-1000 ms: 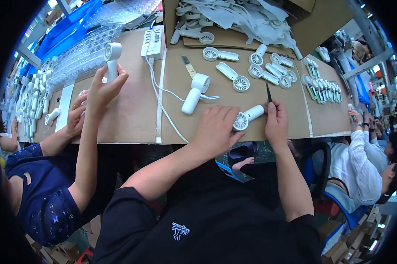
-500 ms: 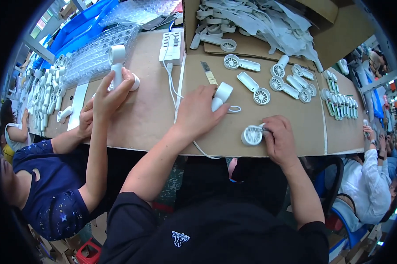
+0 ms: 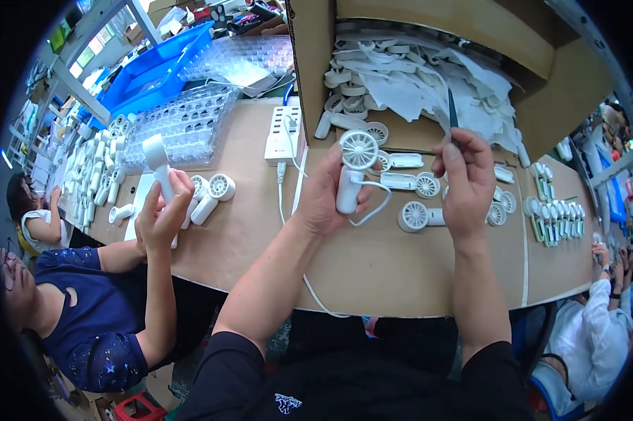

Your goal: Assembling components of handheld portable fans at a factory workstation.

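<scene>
left hand point(image 3: 323, 193): grip wrapped around the handle of a white handheld fan point(image 3: 351, 168), held upright above the worktop point(image 3: 372, 270), round grille up
fan cable: white cable point(image 3: 376, 203) loops off the fan's handle
right hand point(image 3: 464, 179): grip pinched shut on a thin dark tool point(image 3: 452, 116), tip pointing up, just right of the fan head
worktop near hands: more white fans point(image 3: 415, 216) lying flat between and behind both hands
charger: white power strip point(image 3: 283, 130) left of the fan
behind: open cardboard box point(image 3: 513, 42) full of white fan parts
left side: co-worker's hand point(image 3: 163, 210) holds another white fan body upright; clear plastic trays point(image 3: 183, 123) beyond it
</scene>
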### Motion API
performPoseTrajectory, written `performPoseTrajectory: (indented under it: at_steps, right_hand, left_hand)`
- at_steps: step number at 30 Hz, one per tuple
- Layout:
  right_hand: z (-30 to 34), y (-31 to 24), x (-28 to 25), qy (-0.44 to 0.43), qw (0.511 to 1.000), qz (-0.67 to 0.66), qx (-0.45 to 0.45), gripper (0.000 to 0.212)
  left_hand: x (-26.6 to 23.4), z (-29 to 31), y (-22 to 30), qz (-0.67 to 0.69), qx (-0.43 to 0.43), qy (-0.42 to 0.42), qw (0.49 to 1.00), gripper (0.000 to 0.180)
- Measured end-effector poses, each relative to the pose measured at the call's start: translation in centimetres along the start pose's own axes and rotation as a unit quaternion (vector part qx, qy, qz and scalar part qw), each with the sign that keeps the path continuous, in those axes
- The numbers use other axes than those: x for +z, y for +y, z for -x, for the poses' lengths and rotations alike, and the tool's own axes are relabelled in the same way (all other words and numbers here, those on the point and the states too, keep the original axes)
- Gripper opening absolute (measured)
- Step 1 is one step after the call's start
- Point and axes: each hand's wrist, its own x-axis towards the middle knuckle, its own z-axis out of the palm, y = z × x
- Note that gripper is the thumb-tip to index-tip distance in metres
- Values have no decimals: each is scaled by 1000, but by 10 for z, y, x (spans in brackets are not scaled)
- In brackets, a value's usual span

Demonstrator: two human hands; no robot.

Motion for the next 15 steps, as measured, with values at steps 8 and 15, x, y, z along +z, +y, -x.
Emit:
performPoseTrajectory:
  at_steps: [8, 15]
  right_hand:
    - [30, 21, -14, -22, 999, -25, -10, 31]
    - [23, 15, -13, -93, 983, 86, -134, 22]
  left_hand:
    - [-6, -6, -8, -5, -54, 44, 998, 62]
    - [-9, -5, -13, -24, -57, 50, 997, 65]
